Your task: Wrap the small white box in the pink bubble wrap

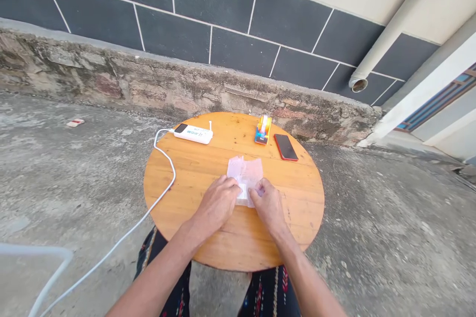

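Observation:
A sheet of thin pinkish wrap (253, 169), which looks like bubble wrap, lies on the round wooden table (167, 208). A small white object (242, 191), perhaps a box, shows at its near part, partly covered by the wrap and my fingers. From the left side, my left hand (220, 199) presses with bent fingers on the wrap beside the white object. On the opposite side, my right hand (268, 202) pinches the wrap's right edge between thumb and finger. The undersides of both hands are hidden.
A white power bank-like device (193, 133) with a white cable (171, 168) lies at the back left. The cable runs off the table's left edge. A tape dispenser (263, 130) and a red-edged phone (286, 147) are at the back right. Beyond stands a stone-based wall (178, 81).

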Demonstrator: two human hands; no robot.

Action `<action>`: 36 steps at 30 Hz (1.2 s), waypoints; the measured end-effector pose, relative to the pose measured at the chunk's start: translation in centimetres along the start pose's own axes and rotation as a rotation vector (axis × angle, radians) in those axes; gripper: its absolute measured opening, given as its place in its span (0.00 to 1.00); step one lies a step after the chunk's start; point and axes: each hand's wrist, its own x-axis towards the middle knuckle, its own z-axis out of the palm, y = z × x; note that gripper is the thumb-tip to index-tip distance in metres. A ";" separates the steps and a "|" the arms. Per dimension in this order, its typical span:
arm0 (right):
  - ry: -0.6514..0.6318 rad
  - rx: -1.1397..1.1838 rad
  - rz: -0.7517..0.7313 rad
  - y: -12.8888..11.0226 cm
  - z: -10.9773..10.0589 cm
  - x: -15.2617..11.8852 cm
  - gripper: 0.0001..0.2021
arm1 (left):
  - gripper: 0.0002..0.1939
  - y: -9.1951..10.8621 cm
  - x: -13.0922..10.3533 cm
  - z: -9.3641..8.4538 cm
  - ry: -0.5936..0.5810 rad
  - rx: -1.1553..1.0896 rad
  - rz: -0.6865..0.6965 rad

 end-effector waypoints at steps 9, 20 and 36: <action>-0.050 0.167 -0.082 -1.3 0.9 -0.5 0.07 | 0.12 -0.2 0.2 -0.1 -0.011 -0.015 -0.004; -0.164 0.231 -0.189 -2.1 0.7 -0.9 0.09 | 0.10 -0.9 -0.5 1.1 0.141 -0.236 -0.024; -0.385 0.168 -0.317 -1.9 -1.5 -1.0 0.26 | 0.10 -1.1 -1.1 1.9 0.254 -0.300 0.016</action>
